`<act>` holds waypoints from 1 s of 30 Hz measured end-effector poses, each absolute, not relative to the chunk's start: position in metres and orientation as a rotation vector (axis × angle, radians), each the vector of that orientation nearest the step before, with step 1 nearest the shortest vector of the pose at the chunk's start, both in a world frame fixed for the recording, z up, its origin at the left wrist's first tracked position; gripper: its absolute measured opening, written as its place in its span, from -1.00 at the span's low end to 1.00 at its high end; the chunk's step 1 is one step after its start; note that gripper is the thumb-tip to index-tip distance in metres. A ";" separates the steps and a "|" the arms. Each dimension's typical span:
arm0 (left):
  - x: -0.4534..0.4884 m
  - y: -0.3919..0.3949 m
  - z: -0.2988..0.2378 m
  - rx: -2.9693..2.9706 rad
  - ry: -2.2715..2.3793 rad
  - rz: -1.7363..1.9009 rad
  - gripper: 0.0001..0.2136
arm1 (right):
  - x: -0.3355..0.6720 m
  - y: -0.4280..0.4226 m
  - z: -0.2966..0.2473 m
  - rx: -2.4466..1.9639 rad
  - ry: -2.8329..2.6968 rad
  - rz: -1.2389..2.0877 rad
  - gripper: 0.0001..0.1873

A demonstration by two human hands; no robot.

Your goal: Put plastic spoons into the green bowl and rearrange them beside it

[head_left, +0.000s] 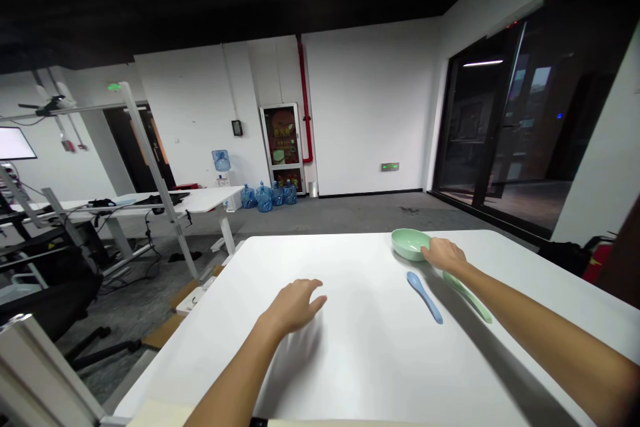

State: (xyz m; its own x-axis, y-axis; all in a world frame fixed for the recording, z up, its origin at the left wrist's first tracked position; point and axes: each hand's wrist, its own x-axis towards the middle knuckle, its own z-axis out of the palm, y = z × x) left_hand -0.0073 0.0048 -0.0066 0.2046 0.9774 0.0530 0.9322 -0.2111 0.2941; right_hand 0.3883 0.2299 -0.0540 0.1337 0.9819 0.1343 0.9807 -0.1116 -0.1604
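We note a plain white table [350, 360]. We record a pale green bowl [407, 243], a blue spoon [425, 297] and a light green spoon [470, 300].

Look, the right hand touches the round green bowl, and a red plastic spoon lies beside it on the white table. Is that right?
Not quite: the spoon is blue, not red, as the head view shows. The right hand does touch the round green bowl, and the blue plastic spoon lies beside it on the white table.

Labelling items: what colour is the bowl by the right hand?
The bowl is pale green; head view.
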 end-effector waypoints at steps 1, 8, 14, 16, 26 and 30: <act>-0.007 0.005 -0.007 2.277 1.836 0.336 -0.49 | 0.389 0.230 -0.054 -2.199 -1.933 0.011 -0.58; -0.005 0.003 -0.005 2.270 1.842 0.311 -0.49 | 0.390 0.216 -0.044 -2.213 -1.893 0.011 -0.44; -0.005 0.001 -0.003 2.264 1.840 0.313 -0.48 | 0.394 0.179 -0.028 -2.153 -1.923 -0.014 -0.42; -0.006 0.001 -0.005 2.294 1.826 0.312 -0.48 | 0.397 0.163 -0.024 -2.111 -1.944 -0.027 -0.40; -0.005 0.001 -0.008 2.352 1.805 0.334 -0.48 | 0.409 0.091 -0.026 -1.876 -2.059 0.067 -0.25; -0.004 -0.001 -0.006 2.349 1.818 0.321 -0.47 | 0.409 0.080 -0.034 -1.879 -2.040 0.074 -0.25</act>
State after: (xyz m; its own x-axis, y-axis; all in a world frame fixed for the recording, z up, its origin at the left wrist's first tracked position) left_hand -0.0036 -0.0010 -0.0056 0.2410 0.9677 0.0744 0.9346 -0.2520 0.2510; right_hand 0.4088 0.0801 -0.0336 -0.0470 0.9723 0.2289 0.9531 0.1122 -0.2810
